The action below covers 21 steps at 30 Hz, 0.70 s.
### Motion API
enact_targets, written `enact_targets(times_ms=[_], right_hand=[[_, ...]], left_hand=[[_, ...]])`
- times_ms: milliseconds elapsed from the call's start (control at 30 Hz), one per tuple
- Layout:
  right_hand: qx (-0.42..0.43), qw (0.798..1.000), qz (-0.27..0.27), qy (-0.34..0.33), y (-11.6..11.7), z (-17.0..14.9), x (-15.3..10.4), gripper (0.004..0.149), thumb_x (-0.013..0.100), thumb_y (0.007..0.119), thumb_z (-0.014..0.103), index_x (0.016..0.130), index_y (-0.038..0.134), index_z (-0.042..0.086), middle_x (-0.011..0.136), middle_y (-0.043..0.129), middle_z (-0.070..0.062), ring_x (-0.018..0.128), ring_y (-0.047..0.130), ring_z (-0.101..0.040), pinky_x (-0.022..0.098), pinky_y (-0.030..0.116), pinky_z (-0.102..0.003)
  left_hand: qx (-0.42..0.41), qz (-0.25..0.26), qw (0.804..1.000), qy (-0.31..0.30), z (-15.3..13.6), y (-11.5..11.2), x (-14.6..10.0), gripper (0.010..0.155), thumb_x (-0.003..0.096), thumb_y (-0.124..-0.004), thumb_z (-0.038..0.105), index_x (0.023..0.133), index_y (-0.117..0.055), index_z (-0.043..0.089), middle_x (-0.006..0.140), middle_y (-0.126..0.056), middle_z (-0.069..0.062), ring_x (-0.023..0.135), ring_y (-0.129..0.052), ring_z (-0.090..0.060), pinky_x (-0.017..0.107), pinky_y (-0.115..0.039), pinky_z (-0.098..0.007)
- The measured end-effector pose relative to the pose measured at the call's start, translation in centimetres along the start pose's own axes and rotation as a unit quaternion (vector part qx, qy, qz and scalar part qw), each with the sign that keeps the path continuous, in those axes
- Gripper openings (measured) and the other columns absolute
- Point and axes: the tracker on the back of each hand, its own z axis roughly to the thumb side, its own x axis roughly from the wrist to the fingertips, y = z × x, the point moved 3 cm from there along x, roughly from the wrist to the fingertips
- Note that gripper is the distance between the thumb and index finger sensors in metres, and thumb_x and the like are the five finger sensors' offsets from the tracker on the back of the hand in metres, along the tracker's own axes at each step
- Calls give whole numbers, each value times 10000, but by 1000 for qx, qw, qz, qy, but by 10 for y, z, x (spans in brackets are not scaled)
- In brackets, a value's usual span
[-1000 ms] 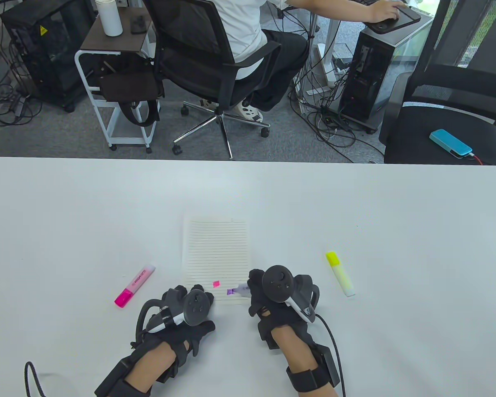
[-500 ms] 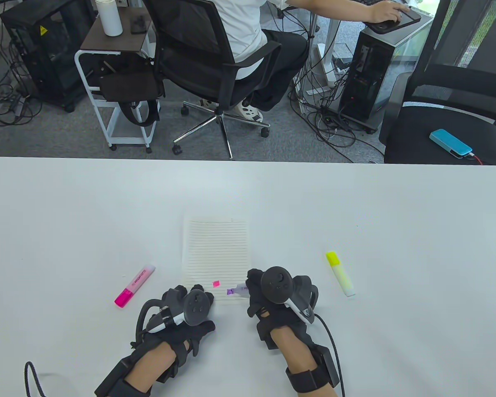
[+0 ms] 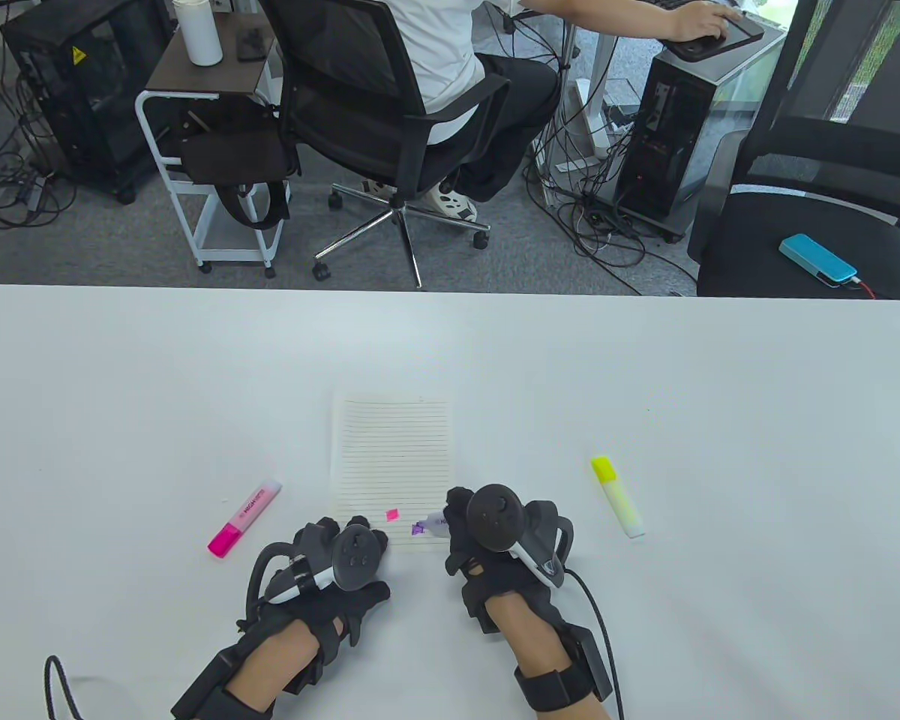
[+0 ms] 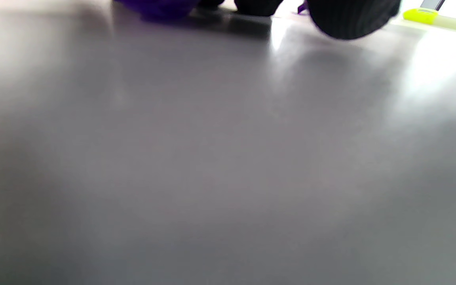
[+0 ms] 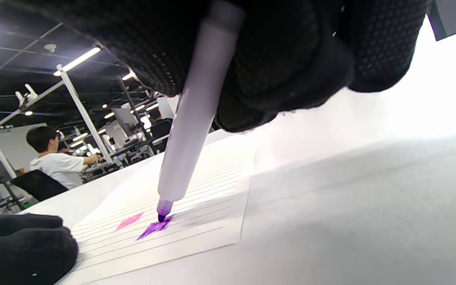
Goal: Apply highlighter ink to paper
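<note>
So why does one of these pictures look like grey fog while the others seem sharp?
Left wrist view: camera sits almost on the table, so everything blurs, with glare at right. Right wrist view: purple highlighter and paper sharp, glove close and dark, table washed out white. Table view: evenly lit, sharp, edges bent by a wide lens.

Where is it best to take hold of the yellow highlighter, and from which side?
Pinch the pale barrel of the yellow highlighter at mid-length, coming from above. It lies flat on the table, capped, open space on both long sides.
</note>
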Motion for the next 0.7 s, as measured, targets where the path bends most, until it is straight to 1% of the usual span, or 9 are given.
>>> enact_targets(times_ms=[133,300,467,600,700], right_hand=[[13,1000,5,-11,3,0,0,360,482,860,304,806,921,159,635,1000,-170,346,972,-335,477,782,-589],[-1,1000,0,6,-1,-2,1,356,480,861,298,797,927,148,621,1003,-177,331,969,-337,470,780,-591],[16,1000,10,-10,4,0,0,359,482,860,303,806,920,161,640,998,-169,351,971,-339,480,777,-591],[1,1000,6,1,0,-1,0,356,481,861,301,799,925,154,625,1003,-174,333,971,-336,470,782,-590],[5,1000,9,-13,1,1,0,357,480,862,305,800,925,160,629,1002,-168,340,971,-332,476,782,-587]], left_hand=[[1,0,1000,0,0,0,0,722,469,-666,583,1095,-433,308,1178,-332,3,1066,-394,-476,727,-344,-673],[0,0,1000,0,0,0,0,721,470,-666,582,1095,-434,309,1177,-332,5,1067,-394,-476,728,-344,-673],[2,0,1000,0,0,0,0,722,470,-666,582,1095,-434,306,1178,-331,3,1066,-395,-477,727,-346,-673],[-1,0,1000,0,0,0,0,721,470,-666,583,1095,-434,308,1178,-332,4,1066,-394,-476,727,-345,-673],[1,0,1000,0,0,0,0,722,470,-666,582,1095,-433,308,1178,-333,3,1067,-396,-475,728,-345,-673]])
